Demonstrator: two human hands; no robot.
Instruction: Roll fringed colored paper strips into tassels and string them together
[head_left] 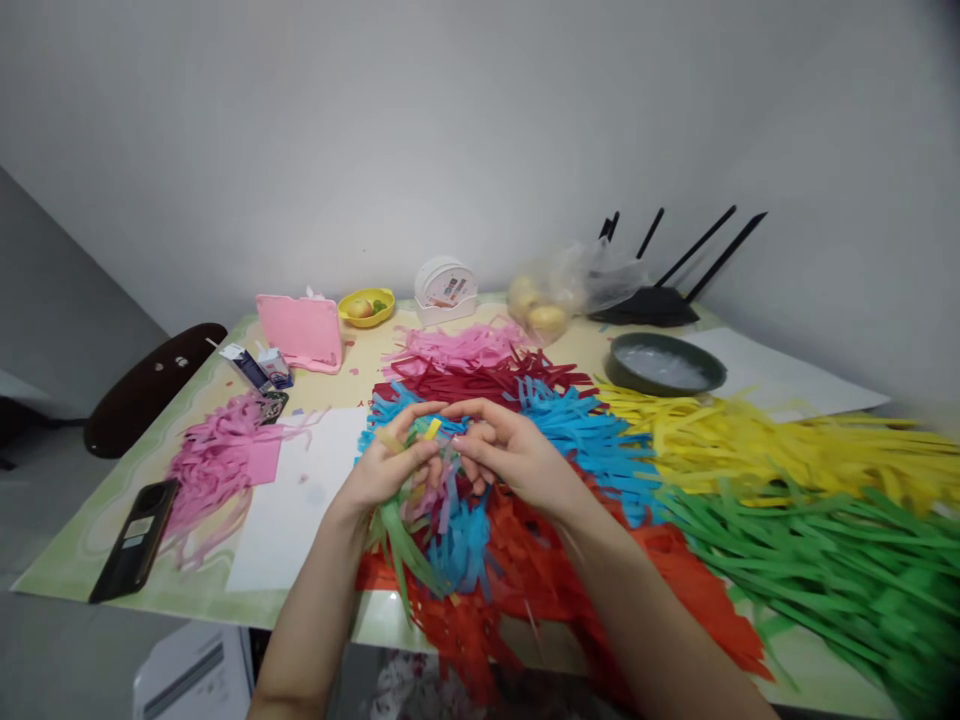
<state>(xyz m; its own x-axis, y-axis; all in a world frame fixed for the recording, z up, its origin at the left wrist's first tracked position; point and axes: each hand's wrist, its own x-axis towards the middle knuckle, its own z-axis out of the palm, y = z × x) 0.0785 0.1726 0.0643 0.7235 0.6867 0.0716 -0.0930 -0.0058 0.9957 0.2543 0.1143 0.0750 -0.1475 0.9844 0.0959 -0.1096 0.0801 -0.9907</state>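
My left hand [390,462] and my right hand [510,450] meet above the table's near middle, fingers curled together around a bundle of mixed paper strips [431,520] in green, blue, pink and yellow that hangs below them. A short yellow strip [431,428] sticks up between my fingertips. Under the hands lie piles of blue strips [592,430], red strips [555,560] and dark red strips [480,382].
Yellow strips [787,445] and green strips [847,570] cover the right side, pink strips [214,465] the left. A black phone [135,540], a pink stand [300,332], a yellow bowl [366,308], a dark dish [666,364], a bag of fruit [555,290] and a router [652,300] stand around.
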